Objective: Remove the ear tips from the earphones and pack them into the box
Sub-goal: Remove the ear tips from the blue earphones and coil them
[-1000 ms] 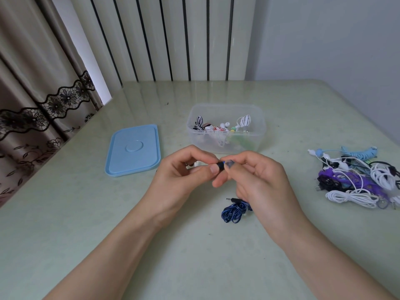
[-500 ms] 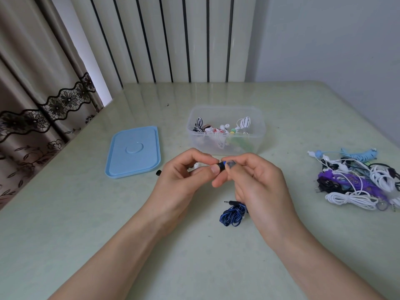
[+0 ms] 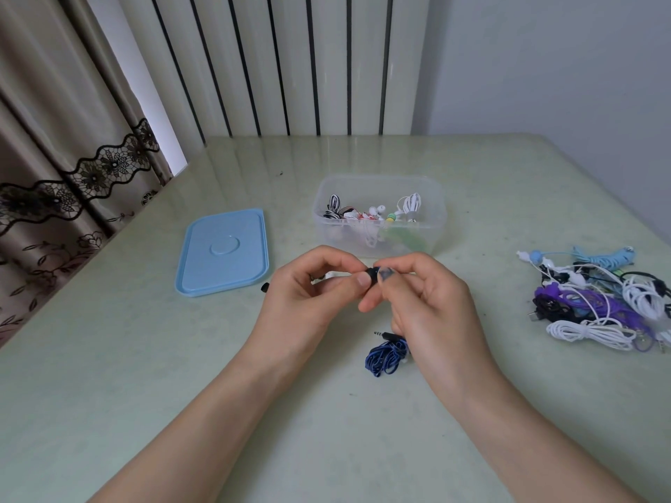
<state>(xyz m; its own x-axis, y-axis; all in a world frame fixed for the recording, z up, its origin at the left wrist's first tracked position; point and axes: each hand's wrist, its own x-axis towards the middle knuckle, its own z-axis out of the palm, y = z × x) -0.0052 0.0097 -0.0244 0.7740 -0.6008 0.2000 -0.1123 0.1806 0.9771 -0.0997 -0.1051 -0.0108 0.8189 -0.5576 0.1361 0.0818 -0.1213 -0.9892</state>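
Both hands meet above the table's middle. My left hand [image 3: 312, 285] pinches the black ear tip [image 3: 371, 273] of a blue earbud [image 3: 385, 274], which my right hand [image 3: 425, 299] pinches from the other side. The bundled blue cable [image 3: 385, 356] of this earphone, with its jack plug [image 3: 385, 335], lies on the table under my right hand. Just beyond the hands stands the clear plastic box [image 3: 435, 226], open, holding several coiled earphones. A loose black ear tip [image 3: 265, 287] lies on the table left of my left hand. Something white shows behind my left fingers; I cannot tell what it is.
The box's blue lid [image 3: 223, 252] lies flat to the left of the box. A pile of tangled earphones [image 3: 595, 303] in white, purple, black and light blue sits at the right. A curtain hangs along the table's left edge; a wall is at the right.
Both hands stayed together on the earbud and barely shifted. The blue cable bundle slid slightly left.
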